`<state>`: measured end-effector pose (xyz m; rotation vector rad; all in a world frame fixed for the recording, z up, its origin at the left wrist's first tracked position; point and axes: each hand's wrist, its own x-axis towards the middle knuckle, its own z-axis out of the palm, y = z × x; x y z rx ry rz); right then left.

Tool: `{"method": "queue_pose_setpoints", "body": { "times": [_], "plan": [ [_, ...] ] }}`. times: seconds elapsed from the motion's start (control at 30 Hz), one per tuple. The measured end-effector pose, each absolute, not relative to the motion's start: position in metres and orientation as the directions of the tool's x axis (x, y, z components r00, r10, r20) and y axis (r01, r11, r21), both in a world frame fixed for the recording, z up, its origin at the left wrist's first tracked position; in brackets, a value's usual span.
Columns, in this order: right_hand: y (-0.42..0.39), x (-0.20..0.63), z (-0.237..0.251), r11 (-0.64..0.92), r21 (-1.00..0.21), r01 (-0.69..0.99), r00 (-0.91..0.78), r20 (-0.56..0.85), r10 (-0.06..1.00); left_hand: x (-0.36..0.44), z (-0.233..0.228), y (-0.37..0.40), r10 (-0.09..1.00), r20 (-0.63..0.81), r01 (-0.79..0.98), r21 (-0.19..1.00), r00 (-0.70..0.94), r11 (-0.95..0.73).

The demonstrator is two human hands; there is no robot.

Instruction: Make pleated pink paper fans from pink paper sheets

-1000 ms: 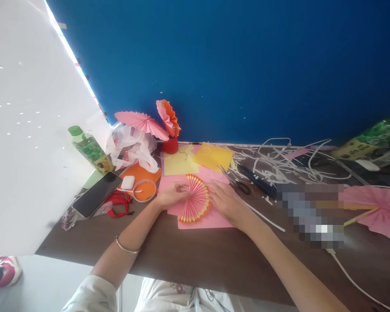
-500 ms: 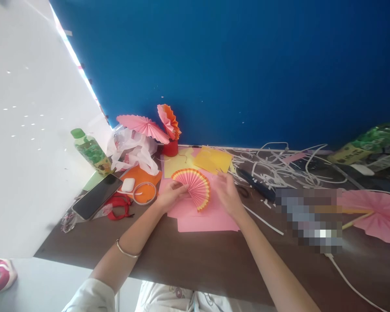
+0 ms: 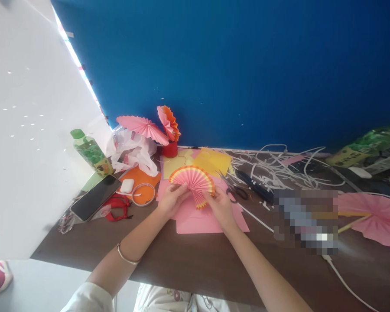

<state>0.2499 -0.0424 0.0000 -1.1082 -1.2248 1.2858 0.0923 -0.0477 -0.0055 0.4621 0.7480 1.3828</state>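
Note:
A pleated paper fan, pink with a yellow and orange border, is spread out between my hands. My left hand grips its left side, thumb on top of the folds. At the right edge my right hand pinches the pleats between thumb and fingers. Beneath the fan lie pink paper sheets, with yellow sheets behind it. Scissors with dark handles rest just right of my right hand.
Left are a phone, earbud case, orange paper, green-capped bottle and plastic bag. Folded paper fans stand behind. Rightward lie paper strips, a dark cutter-like tool and another pink fan.
My right hand has moved left and taken hold of the fan's right edge. The fan is turned and spread wider, and the scissors now show more fully.

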Motion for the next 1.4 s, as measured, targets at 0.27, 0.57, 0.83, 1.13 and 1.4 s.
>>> {"method": "queue_pose_setpoints", "body": {
  "times": [0.27, 0.57, 0.83, 1.13, 1.4],
  "plan": [
    [-0.054, 0.235, 0.004, -0.136, -0.949, -0.286, -0.085, -0.116, 0.99, 0.096, -0.009, -0.047, 0.969, -0.229, -0.754, 0.652, -0.097, 0.079],
    [-0.048, 0.245, 0.003, -0.132, -0.89, -0.437, -0.006, -0.145, 0.989, 0.084, 0.002, -0.044, 0.983, -0.155, -0.653, 0.755, -0.093, 0.057],
    [-0.046, 0.245, -0.001, -0.155, -0.838, -0.524, -0.011, -0.175, 0.985, 0.1, -0.003, -0.05, 0.976, -0.189, -0.696, 0.715, -0.103, 0.065],
    [-0.055, 0.24, 0.004, -0.28, -0.793, -0.541, -0.145, -0.24, 0.96, 0.114, 0.0, -0.063, 0.965, -0.247, -0.771, 0.63, -0.091, 0.089],
    [-0.052, 0.246, 0.005, -0.373, -0.787, -0.492, -0.234, -0.293, 0.927, 0.11, -0.005, -0.063, 0.962, -0.261, -0.67, 0.701, 0.08, 0.246]
  ]
}}
